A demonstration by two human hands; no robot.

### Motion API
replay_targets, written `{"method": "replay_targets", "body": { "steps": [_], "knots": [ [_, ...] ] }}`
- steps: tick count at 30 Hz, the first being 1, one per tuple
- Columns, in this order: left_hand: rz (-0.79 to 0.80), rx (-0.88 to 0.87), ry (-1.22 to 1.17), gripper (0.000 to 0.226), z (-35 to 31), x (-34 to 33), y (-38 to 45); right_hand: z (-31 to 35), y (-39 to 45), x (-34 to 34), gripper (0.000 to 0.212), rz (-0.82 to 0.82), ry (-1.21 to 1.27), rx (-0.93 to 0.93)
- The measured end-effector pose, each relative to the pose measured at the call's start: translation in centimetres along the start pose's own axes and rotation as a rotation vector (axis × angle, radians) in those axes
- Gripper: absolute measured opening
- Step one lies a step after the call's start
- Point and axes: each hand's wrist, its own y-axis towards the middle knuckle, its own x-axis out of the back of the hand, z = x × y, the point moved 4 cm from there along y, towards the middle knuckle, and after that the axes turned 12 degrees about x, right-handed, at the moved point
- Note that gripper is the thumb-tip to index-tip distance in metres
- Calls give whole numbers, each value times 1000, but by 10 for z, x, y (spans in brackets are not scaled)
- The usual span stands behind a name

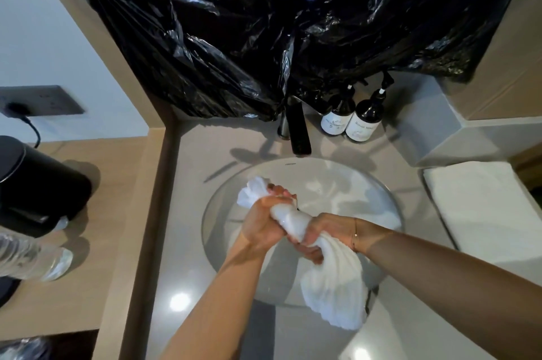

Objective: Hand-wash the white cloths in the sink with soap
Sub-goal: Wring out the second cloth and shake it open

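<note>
A wet white cloth (pixel 334 280) is twisted into a thick rope above the round white sink (pixel 378 192). My left hand (pixel 264 222) grips its far end, where a ruffle sticks out past my fingers. My right hand (pixel 319 236) grips the middle, and the loose end hangs down over the sink's front rim. More white cloth (pixel 378 213) lies in the basin at the right. Two dark pump bottles (pixel 349 116) with white labels stand behind the sink, right of the black faucet (pixel 296 131).
Black plastic sheeting (pixel 264 22) covers the wall above the faucet. A folded white towel (pixel 481 207) lies on the counter to the right. On the left ledge stand a black kettle (pixel 35 183) and a clear plastic bottle (pixel 32 257) lying on its side.
</note>
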Motion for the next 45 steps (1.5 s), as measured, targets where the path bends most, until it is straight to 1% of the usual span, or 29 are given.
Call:
{"method": "replay_targets", "body": {
  "steps": [3,4,6,8,9,10,11,13,14,15,16,18,19,20,22,24,25,26,28,31,33,35,36,38,39,40,42,43,45],
  "knots": [
    [24,32,153,21,-1,-3,0,0,-4,4,31,25,69,-26],
    [43,53,181,15,-2,-5,-3,3,-6,4,28,15,58,-35],
    [70,68,214,15,-6,-7,-6,11,-14,2,21,-52,-4,-47],
    [-60,61,218,16,-7,-7,-7,19,-22,-4,21,-147,-131,-7],
    [-164,73,186,28,-5,-1,-6,22,-25,-7,22,-178,-212,28],
    [-215,73,125,41,-3,6,-4,23,-28,-11,23,-196,-278,58],
    [-224,53,73,56,-4,8,-4,24,-29,-14,22,-204,-319,81],
    [-185,-24,-10,85,-8,12,-5,22,-31,-15,24,-229,-337,107],
    [-178,-88,-43,84,-9,11,-7,21,-32,-15,26,-245,-331,110],
    [-201,-160,-56,62,-10,7,-9,20,-33,-16,28,-253,-328,108],
    [-217,-215,-95,46,-9,7,-9,19,-33,-17,31,-254,-332,101],
    [-347,-311,-85,31,-10,12,-10,16,-33,-21,38,-254,-351,82],
    [-418,-347,-46,27,-12,15,-11,16,-32,-22,40,-268,-359,82],
    [-471,-382,23,25,-15,15,-12,15,-32,-21,43,-291,-366,98],
    [-533,-420,172,30,-23,14,-12,13,-31,-18,51,-342,-399,157],
    [-558,-370,273,37,-31,6,-13,14,-33,-13,66,-421,-390,232],
    [-551,-334,308,40,-33,2,-11,16,-34,-11,70,-465,-369,276],
    [-541,-290,339,45,-33,-2,-10,19,-36,-10,69,-499,-349,329],
    [-522,-228,432,55,-25,-6,-9,26,-35,-7,58,-543,-277,439],
    [-530,-241,460,57,-12,-8,-6,31,-28,-3,35,-659,-108,562],
    [-528,-210,474,58,-10,-11,-2,32,-22,-2,27,-734,-99,593],
    [-557,-160,481,53,-8,-9,3,30,-15,2,32,-793,-129,562],
    [-587,-152,481,49,-6,-7,4,30,-12,4,38,-799,-136,556],
    [-642,-172,500,41,-2,-2,5,31,-7,5,63,-796,-148,539],
    [-647,-183,513,36,-1,-1,5,29,-4,6,67,-792,-162,528],
    [-665,-185,524,31,0,1,4,27,-1,8,59,-793,-174,522],
    [-717,-170,515,25,2,6,3,20,2,11,28,-811,-186,495],
    [-744,-151,502,23,2,9,3,18,3,10,22,-822,-185,485],
    [-767,-130,476,24,2,11,2,12,6,9,21,-834,-169,482]
  ]
}}
